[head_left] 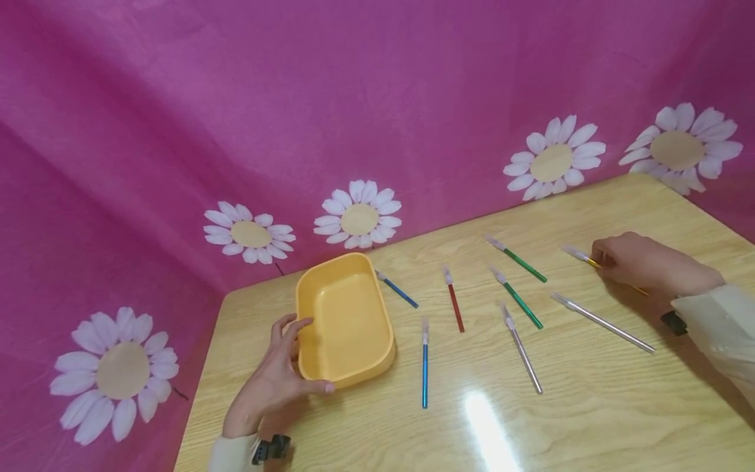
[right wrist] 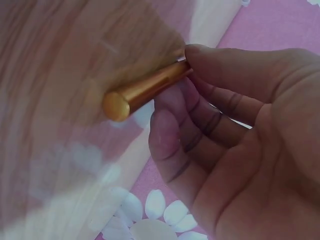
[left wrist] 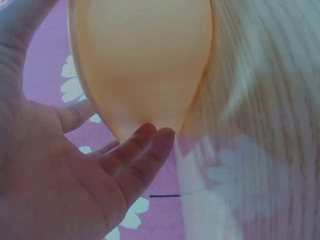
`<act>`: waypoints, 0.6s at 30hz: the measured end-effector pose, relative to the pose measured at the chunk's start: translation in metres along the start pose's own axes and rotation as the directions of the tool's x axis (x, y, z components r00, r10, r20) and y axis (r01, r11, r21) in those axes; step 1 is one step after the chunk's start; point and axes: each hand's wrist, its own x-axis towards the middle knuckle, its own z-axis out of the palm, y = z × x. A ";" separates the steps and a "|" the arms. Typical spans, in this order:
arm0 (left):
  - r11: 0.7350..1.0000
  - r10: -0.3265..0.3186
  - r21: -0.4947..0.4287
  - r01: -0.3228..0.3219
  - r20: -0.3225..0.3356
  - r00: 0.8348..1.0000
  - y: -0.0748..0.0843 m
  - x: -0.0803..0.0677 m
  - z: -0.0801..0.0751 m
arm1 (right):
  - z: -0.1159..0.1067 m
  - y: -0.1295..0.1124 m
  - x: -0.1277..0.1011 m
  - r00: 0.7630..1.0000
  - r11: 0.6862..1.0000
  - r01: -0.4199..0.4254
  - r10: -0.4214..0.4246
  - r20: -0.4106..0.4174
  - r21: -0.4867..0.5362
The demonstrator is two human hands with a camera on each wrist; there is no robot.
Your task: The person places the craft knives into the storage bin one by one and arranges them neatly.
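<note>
Two hands share our glossy wood-grain table (head_left: 590,406): our left hand (head_left: 268,387) steadies the smooth, rounded yellow plastic tray (head_left: 345,321) with relaxed fingers, while our right hand (head_left: 649,265) pinches the slim metallic gold pen (right wrist: 145,90) at the far right. We should grip mid-barrel, since it looks slippery.

The tray (head_left: 345,321) lies on the table (head_left: 590,406), left of the scattered pens (head_left: 519,298).
</note>
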 end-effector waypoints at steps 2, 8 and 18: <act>0.999 -0.030 -0.024 0.030 0.014 0.999 -0.001 0.001 -0.001 | -0.001 -0.001 -0.001 1.000 1.000 -0.023 0.023 0.014 0.016; 0.990 -0.083 -0.113 0.090 0.064 0.994 -0.006 0.002 -0.003 | 0.000 -0.004 -0.004 0.999 0.998 -0.046 0.045 0.028 0.034; 0.981 -0.044 -0.187 0.057 0.072 0.996 -0.011 0.001 -0.004 | -0.004 -0.006 -0.006 0.994 0.994 -0.107 0.107 0.032 0.011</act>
